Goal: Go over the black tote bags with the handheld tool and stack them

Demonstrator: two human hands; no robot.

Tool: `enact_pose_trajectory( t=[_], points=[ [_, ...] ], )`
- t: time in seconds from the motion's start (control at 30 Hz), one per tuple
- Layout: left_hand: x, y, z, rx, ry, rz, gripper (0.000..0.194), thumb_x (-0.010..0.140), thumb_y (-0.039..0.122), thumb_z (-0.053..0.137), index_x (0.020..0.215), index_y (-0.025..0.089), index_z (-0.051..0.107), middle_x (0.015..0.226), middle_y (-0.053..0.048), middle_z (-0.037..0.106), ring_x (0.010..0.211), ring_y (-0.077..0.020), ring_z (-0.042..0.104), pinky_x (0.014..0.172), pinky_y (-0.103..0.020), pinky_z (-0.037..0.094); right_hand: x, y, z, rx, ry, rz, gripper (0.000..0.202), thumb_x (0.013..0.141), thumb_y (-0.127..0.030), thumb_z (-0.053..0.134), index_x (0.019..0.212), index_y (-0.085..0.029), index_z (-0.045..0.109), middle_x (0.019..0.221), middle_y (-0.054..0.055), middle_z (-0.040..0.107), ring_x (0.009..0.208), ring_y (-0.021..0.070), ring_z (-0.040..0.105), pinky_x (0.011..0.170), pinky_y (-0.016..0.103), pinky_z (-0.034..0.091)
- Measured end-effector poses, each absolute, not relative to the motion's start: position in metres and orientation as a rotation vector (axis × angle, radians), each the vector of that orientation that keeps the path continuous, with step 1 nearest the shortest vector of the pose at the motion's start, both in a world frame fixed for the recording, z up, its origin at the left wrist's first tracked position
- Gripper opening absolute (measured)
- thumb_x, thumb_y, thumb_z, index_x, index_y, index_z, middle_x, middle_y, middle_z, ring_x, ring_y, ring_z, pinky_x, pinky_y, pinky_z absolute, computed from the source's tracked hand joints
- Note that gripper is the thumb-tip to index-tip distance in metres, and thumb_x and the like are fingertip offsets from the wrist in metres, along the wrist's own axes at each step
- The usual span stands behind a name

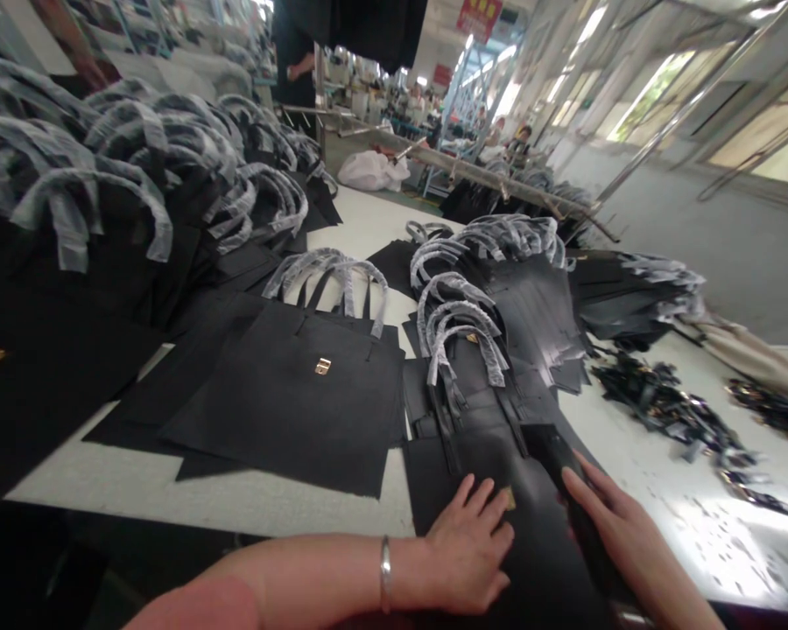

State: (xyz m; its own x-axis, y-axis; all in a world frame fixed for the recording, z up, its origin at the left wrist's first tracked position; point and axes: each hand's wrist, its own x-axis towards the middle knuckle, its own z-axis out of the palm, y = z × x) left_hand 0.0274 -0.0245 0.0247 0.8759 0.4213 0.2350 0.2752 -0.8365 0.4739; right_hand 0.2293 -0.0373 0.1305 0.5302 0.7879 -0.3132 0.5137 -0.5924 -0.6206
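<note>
My left hand (pixel 469 547) lies with its fingers spread on a black bag panel (pixel 460 451) at the front of the table. A small gold clasp (pixel 510 499) shows just beside its fingertips. At the right, my right hand (pixel 608 512) is closed on the edge of a long black piece (pixel 565 477), thumb on top; it looks like a folded or lifted panel, and its lower part runs out of view. Beyond my hands, handles (pixel 463 341) in clear plastic wrap curve up from stacked black panels. To the left lies another black bag panel (pixel 289 394) with a gold clasp (pixel 323 367).
Piles of black panels with wrapped handles (pixel 164 140) crowd the left side. More panels (pixel 531 297) are stacked ahead. Small black straps with metal parts (pixel 670 407) lie on the pale table (pixel 702 542) at right. A metal rail (pixel 446 162) crosses the far end.
</note>
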Motion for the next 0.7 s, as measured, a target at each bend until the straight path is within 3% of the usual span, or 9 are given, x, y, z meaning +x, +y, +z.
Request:
enact_pose_trajectory(
  t=[0.13,0.23,0.37,0.47,0.53,0.57,0.63,0.7],
  points=[
    [0.01,-0.034,0.02,2.722,0.473,0.473,0.057,0.091,0.049,0.044,0.136,0.014,0.041,0.147,-0.014,0.032,0.139,-0.031,0.021,0.114,-0.05,0.014,0.21,-0.06,0.135,-2.186,-0.85,1.306,0.084,0.074,-0.06,0.058,0.144,-0.019,0.036,0.054,-0.004,0.063,0.045,0.0189,0.059,0.042,0.027,0.046],
    [0.009,-0.038,0.015,2.784,0.429,0.498,0.057,0.091,0.049,0.045,0.138,0.015,0.039,0.146,-0.012,0.033,0.138,-0.0281,0.025,0.113,-0.043,0.018,0.194,-0.067,0.129,-2.133,-0.856,1.456,0.084,0.075,-0.06,0.058,0.145,-0.021,0.034,0.05,-0.005,0.06,0.043,0.0173,0.057,0.039,0.025,0.043],
    [0.016,-0.04,0.014,2.836,0.414,0.548,0.054,0.091,0.048,0.045,0.134,0.015,0.044,0.135,-0.011,0.046,0.133,-0.0273,0.032,0.113,-0.042,0.016,0.179,-0.051,0.119,-2.077,-0.997,1.577,0.075,0.08,-0.059,0.053,0.144,-0.022,0.038,0.046,-0.005,0.061,0.042,0.0183,0.058,0.04,0.025,0.043],
    [0.019,-0.041,0.014,2.859,0.42,0.565,0.053,0.089,0.048,0.046,0.133,0.017,0.045,0.132,-0.009,0.047,0.131,-0.0274,0.035,0.113,-0.042,0.015,0.171,-0.026,0.121,-2.031,-1.163,1.466,0.067,0.076,-0.057,0.058,0.132,-0.02,0.056,0.083,0.005,0.077,0.073,0.0248,0.07,0.062,0.031,0.055],
    [0.019,-0.04,0.013,2.865,0.423,0.561,0.055,0.089,0.049,0.047,0.133,0.017,0.045,0.133,-0.01,0.047,0.13,-0.0277,0.035,0.112,-0.041,0.017,0.169,-0.014,0.123,-2.011,-1.268,1.323,0.061,0.072,-0.055,0.062,0.12,-0.019,0.066,0.113,0.007,0.072,0.102,0.0282,0.065,0.086,0.033,0.051],
    [0.018,-0.04,0.013,2.868,0.422,0.56,0.055,0.089,0.049,0.047,0.133,0.017,0.045,0.132,-0.01,0.047,0.13,-0.0278,0.035,0.112,-0.041,0.018,0.169,-0.012,0.124,-2.002,-1.303,1.287,0.059,0.071,-0.055,0.063,0.118,-0.018,0.067,0.118,0.007,0.069,0.109,0.0283,0.062,0.092,0.033,0.048],
    [0.018,-0.039,0.012,2.873,0.411,0.561,0.055,0.089,0.049,0.047,0.133,0.017,0.045,0.132,-0.01,0.047,0.129,-0.0279,0.036,0.111,-0.041,0.018,0.17,-0.015,0.125,-2.021,-1.292,1.367,0.063,0.072,-0.055,0.062,0.123,-0.018,0.064,0.106,0.007,0.074,0.098,0.0272,0.067,0.082,0.032,0.053],
    [0.018,-0.038,0.011,2.872,0.399,0.564,0.052,0.089,0.048,0.048,0.131,0.018,0.048,0.13,-0.01,0.048,0.128,-0.0273,0.037,0.111,-0.041,0.019,0.174,-0.025,0.124,-2.064,-1.183,1.549,0.071,0.077,-0.058,0.056,0.136,-0.019,0.051,0.071,0.003,0.075,0.064,0.0237,0.07,0.054,0.03,0.053]
  ],
)
